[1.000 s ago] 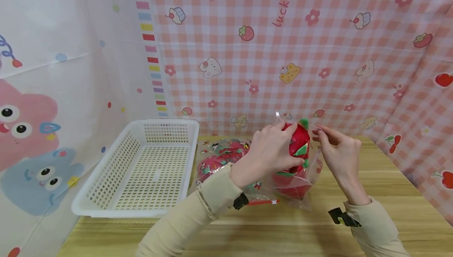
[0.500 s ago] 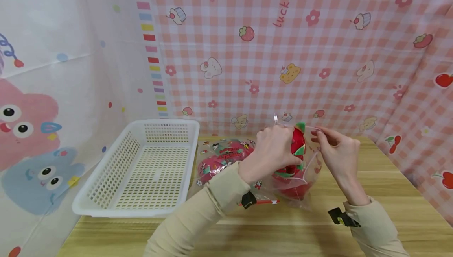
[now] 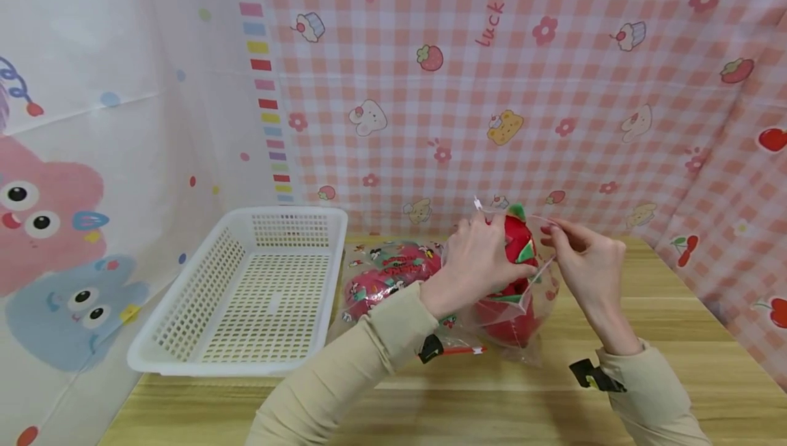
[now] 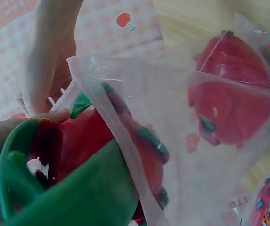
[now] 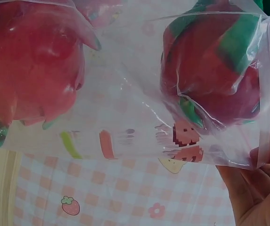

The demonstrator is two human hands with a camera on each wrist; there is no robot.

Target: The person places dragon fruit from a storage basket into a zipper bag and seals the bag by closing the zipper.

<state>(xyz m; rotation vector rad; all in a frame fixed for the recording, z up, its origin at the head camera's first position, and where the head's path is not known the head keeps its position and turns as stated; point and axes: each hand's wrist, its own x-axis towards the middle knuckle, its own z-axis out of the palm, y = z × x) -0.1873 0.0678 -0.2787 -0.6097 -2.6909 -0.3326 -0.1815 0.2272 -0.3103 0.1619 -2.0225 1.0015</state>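
A red toy dragon fruit [image 3: 518, 241] with green-tipped scales stands partly inside the mouth of a clear zip bag [image 3: 541, 347]. My left hand [image 3: 476, 258] grips it from the left, thumb on its front and fingers behind. Pinched between the thumb and fingers of my right hand [image 3: 590, 265] is the right edge of the bag's mouth. Lower in the same bag lies another red toy dragon fruit [image 4: 238, 94]. The left wrist view shows the held fruit's green scales [image 4: 87, 188] close up, with the bag's edge lying across its side.
Left of the hands lies a filled clear bag [image 3: 393, 275] with cartoon prints, red toys inside and a red zip strip [image 3: 458, 350]. A white plastic basket [image 3: 335, 282] stands at the left of the wooden table [image 3: 492, 405]. Printed cloth [image 3: 430, 125] hangs close behind.
My left hand and the dragon fruit have shifted slightly left, dipping and then rising a little. The right hand stays in place on the bag's edge.
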